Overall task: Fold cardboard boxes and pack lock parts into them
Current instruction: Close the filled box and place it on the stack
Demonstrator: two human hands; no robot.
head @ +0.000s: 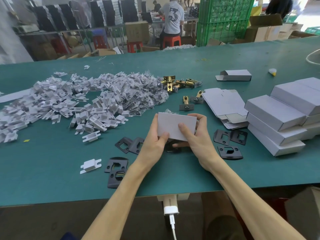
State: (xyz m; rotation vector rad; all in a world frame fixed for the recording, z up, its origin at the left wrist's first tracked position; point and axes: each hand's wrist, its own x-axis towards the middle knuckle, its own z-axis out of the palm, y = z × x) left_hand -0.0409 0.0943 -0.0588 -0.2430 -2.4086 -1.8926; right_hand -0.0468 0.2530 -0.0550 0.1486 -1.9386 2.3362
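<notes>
I hold a small grey-white cardboard box (pixel 173 124) above the green table (pixel 173 174), near its front middle. My left hand (pixel 154 141) grips the box's left end, thumb on top. My right hand (pixel 197 135) grips the right end, thumb pressed on the top face, fingers curled behind and under. Black strike plates (pixel 229 150) lie on both sides of my hands. Brass latch bolts (pixel 180 83) lie further back. Flat box blanks (pixel 223 104) sit to the right of them.
A big heap of white plastic inserts (pixel 57 104) and bagged screws (pixel 143 94) covers the left half. Closed boxes (pixel 284 118) are stacked at the right. One open folded box (pixel 233 75) lies at the back. People work at benches beyond the table.
</notes>
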